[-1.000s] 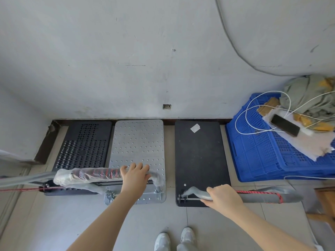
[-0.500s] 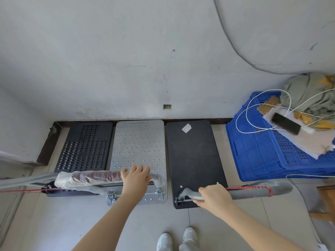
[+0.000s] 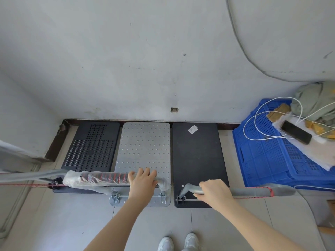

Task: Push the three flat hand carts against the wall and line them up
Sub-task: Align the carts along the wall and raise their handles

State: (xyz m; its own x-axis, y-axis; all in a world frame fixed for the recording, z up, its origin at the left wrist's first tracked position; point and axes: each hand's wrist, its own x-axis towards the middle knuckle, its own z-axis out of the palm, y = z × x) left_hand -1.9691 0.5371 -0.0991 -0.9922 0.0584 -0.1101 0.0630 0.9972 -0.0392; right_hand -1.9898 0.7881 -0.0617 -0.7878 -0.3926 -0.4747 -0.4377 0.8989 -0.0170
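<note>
Three flat hand carts stand side by side with their far ends at the wall's dark baseboard. The perforated black cart [image 3: 90,145] is on the left, the dimpled silver cart [image 3: 143,147] in the middle, the plain black cart [image 3: 197,153] on the right. My left hand [image 3: 143,182] is closed over the silver cart's plastic-wrapped handle [image 3: 97,178]. My right hand [image 3: 213,192] grips the grey handle [image 3: 253,192] of the right black cart. A narrow gap separates the right cart from the silver one.
A blue plastic crate [image 3: 268,156] sits right of the carts, carrying a phone [image 3: 296,132], white cable and cloth. The left wall corner [image 3: 54,142] borders the perforated cart. My white shoes [image 3: 179,242] stand on the tiled floor behind the carts.
The right black cart swung left toward the silver cart, then straightened parallel to it against the baseboard. My left hand stayed on the silver cart's handle.
</note>
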